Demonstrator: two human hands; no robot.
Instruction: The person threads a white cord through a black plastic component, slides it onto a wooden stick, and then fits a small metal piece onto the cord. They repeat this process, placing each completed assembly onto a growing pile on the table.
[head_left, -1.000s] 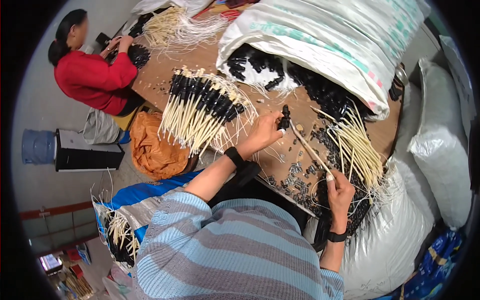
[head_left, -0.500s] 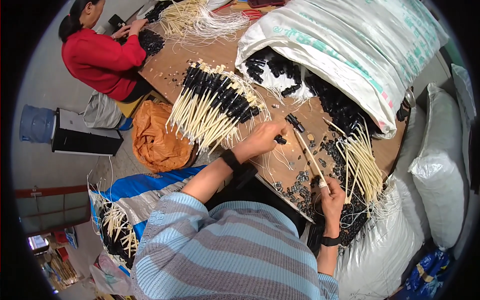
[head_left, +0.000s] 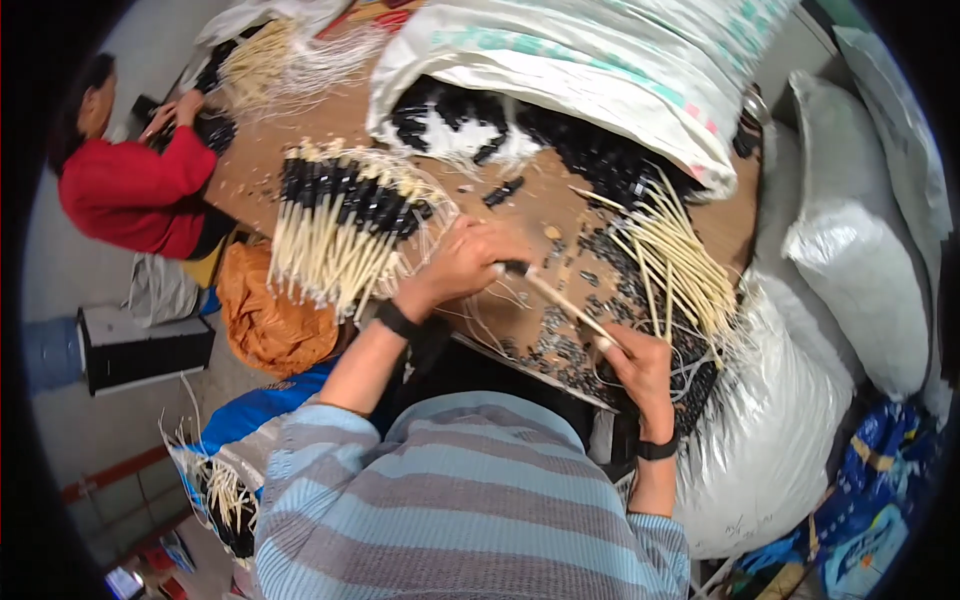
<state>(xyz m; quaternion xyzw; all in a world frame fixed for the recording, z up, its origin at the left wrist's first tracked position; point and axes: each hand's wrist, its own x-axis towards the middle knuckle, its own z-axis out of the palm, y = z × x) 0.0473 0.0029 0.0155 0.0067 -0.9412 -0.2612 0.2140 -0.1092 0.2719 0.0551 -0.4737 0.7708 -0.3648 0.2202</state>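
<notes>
My left hand (head_left: pixel 474 256) is closed on a small black plastic sleeve (head_left: pixel 515 268) above the front part of the table. In my right hand (head_left: pixel 642 368) a thin cream-coloured rod (head_left: pixel 566 304) is pinched near its lower end, slanting up to the left. The rod's far tip meets the sleeve; blur and fingers hide whether it is inside. Left of my left hand lies a fanned bundle of cream rods (head_left: pixel 318 250) with black sleeves and white cords. Beyond my right hand rests a pile of bare cream rods (head_left: pixel 690 270). Another black sleeve (head_left: pixel 503 192) lies apart on the table.
A big white woven sack (head_left: pixel 560 75) spills black sleeves (head_left: pixel 590 150) onto the brown table (head_left: pixel 345 115). Small dark bits (head_left: pixel 570 335) litter its front edge. Stuffed pale sacks (head_left: pixel 850 220) stand at the right. A person in red (head_left: pixel 135 195) works at the far left, near an orange bag (head_left: pixel 265 310).
My left hand has brought the black sleeve to the tip of the rod, which were apart before. The whole view has shifted, so the table's things appear further left.
</notes>
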